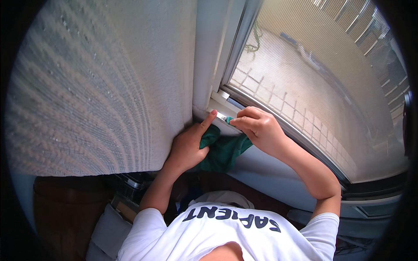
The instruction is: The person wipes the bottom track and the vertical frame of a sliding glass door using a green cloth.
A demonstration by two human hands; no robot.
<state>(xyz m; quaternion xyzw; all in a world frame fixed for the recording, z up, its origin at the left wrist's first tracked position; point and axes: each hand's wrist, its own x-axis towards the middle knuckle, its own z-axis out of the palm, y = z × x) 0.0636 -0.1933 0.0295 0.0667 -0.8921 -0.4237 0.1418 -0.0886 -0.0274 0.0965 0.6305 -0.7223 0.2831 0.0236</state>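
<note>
A dark green cloth (223, 153) hangs in folds below the white window sill (217, 107). My left hand (185, 148) is curled round a bunch of it. Its index finger stretches out and touches the sill's edge near the corner. With fingers pinched together, my right hand (260, 129) presses a small tuft of green cloth against the sill beside that fingertip. Whether anything hard is inside the tuft is hidden by the fingers.
A window with a mesh screen (305, 74) and a dark lower frame rises at the right. A pale patterned curtain or panel (100, 87) fills the left. Below it stand a brown wooden piece (65, 209) and a grey cushion-like thing (111, 230).
</note>
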